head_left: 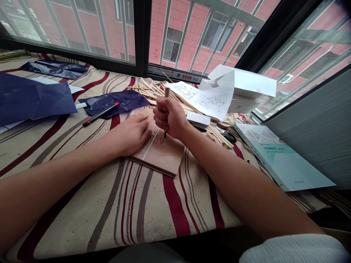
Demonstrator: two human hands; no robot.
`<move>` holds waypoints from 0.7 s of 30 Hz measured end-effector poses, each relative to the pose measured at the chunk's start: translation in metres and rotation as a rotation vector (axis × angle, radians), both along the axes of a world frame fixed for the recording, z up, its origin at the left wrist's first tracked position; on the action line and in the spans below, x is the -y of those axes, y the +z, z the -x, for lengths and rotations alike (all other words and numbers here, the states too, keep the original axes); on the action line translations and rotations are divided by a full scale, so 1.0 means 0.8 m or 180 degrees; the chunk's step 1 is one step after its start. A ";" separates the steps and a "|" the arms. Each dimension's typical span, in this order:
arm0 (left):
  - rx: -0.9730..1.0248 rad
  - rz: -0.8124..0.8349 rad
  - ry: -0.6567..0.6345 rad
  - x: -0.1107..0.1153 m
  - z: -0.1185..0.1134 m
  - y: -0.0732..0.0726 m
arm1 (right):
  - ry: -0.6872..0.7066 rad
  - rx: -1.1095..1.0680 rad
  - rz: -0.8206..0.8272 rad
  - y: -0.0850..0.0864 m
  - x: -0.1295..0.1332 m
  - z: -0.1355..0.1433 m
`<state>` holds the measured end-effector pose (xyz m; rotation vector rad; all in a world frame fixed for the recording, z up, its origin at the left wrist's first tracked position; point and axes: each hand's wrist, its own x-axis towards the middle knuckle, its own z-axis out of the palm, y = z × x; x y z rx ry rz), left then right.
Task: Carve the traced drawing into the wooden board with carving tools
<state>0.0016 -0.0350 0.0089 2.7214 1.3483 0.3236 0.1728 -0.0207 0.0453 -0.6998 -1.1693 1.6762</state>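
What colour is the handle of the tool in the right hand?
Pale tan; the handle shows above the right hand, in the head view.

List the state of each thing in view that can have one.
Wooden-handled tool: near upright, tip down at the wooden board
Right hand: closed around the tool
Left hand: palm down on the board
Wooden board: flat on the striped cloth, drawn on
Book: closed
Pen: lying flat
Dark blue sheet by the pen: creased
Scissors: lying down, blades unclear

Pink building [177,17] beyond dark-framed windows [143,40]
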 end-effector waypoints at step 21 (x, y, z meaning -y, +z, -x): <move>0.0310 -0.0124 -0.0061 -0.004 -0.001 -0.001 | 0.0227 0.0342 0.0316 -0.003 -0.011 0.019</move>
